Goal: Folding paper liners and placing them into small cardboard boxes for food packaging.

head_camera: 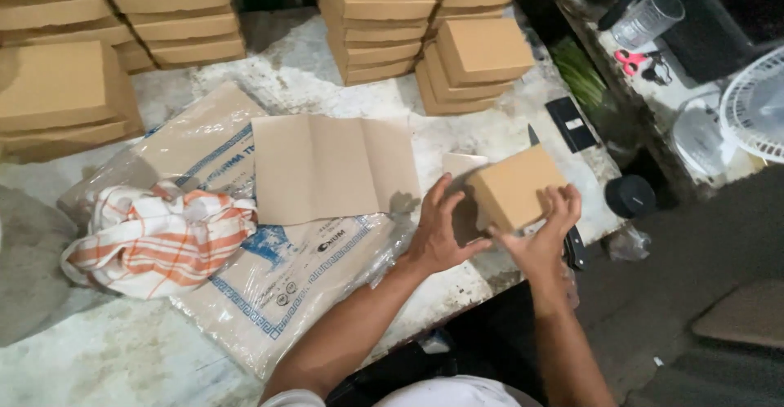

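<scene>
- Surface: a worn, pale worktable point(327, 72), mottled and stained, in dim light; a dark floor lies to the right of it.
- Stock: stacks of folded brown boxes point(384, 15) stand along the far edge, with more at the left and one short pile near the middle right.
- Work item: a small brown cardboard box point(514, 185) sits at the near right edge of the table, tilted, one flap still standing open behind it.
- Left hand point(437, 231): spread wide, fingers bracing the box's left side; it presses rather than clasps.
- Right hand point(543, 231): curled against the near right corner, thumb and fingers on the box wall; a loose hold.
- Supply: a flat creased cardboard sheet point(331, 166) lies just left, on a clear plastic pack of sheets point(286, 276); a striped orange-and-white cloth point(159, 240) rests beside it.
- Hazard: a dark-handled knife point(572, 244) lies under the right hand's side.
- Judgement: folds should be pressed square along the creases, with both hands steadying opposite walls and fingers kept clear of the blade.
</scene>
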